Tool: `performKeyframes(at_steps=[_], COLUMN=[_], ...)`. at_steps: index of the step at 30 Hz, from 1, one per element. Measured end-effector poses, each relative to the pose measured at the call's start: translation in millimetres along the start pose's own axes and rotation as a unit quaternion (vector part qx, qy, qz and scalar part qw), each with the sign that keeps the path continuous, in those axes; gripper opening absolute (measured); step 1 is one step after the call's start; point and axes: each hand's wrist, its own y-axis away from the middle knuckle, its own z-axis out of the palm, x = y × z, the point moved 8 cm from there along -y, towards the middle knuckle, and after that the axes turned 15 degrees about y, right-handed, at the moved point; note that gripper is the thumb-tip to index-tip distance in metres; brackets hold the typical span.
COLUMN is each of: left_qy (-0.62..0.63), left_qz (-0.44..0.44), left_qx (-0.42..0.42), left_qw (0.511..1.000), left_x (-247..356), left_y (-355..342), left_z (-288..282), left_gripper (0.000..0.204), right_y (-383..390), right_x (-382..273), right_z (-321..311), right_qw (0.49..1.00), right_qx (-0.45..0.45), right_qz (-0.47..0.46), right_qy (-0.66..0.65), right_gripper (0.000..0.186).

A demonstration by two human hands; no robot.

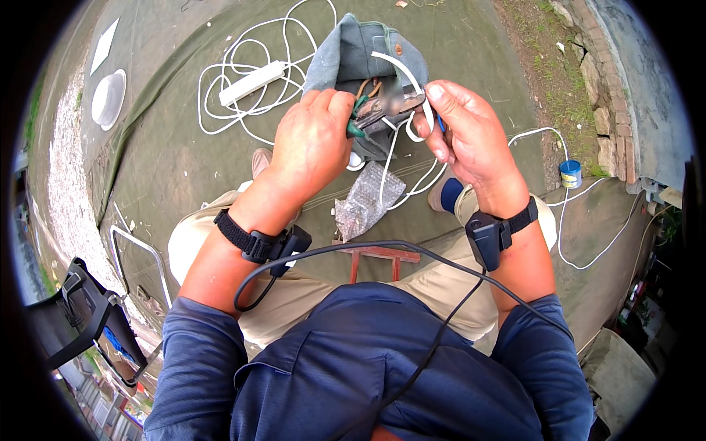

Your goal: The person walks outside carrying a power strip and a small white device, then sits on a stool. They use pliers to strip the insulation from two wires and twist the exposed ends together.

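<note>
My left hand (309,140) is closed around green-handled pliers (353,125), whose dark jaws point right, toward my right hand. My right hand (471,136) pinches a white cable (401,65) beside the jaws; a short blue wire (440,123) shows by my fingers. The jaw area is partly blurred, so whether they grip the cable is unclear. Behind both hands lies an open grey-green canvas bag (334,51) with tools inside. Below it is a piece of bubble wrap (364,206), with white cable looping over the ground around it.
A white power strip (250,82) lies among coiled cord at upper left, near a translucent round lid (107,99). A blue tin (571,175) stands right. A red wooden stool (397,256) sits between my legs, a dark folding chair (81,316) at lower left. Stone edging (603,125) borders the tarp.
</note>
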Motion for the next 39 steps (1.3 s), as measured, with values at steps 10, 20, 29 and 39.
performKeyframes(at_steps=[10, 20, 29, 39], left_qy=[0.205, 0.539, 0.670, 0.653], left_qz=[-0.161, -0.311, -0.271, -0.278], left_qx=[0.052, 0.019, 0.030, -0.001], left_qw=[0.964, 0.783, 0.691, 0.704], left_x=[-19, -31, -19, -14], left_y=[4, 5, 0, 2], left_z=[-1, 10, 1, 5], left_gripper=[0.028, 0.029, 0.032, 0.039], right_y=[2, -1, -1, -2], right_x=[-5, -2, 3, 4], right_z=[0, 4, 21, 30], right_qw=[1.000, 0.999, 0.997, 0.987], right_qx=[0.007, 0.014, -0.032, -0.024], right_qz=[0.012, -0.013, 0.009, -0.045], right_qy=[-0.003, 0.029, 0.074, 0.152], right_gripper=[0.032, 0.039, 0.028, 0.035])
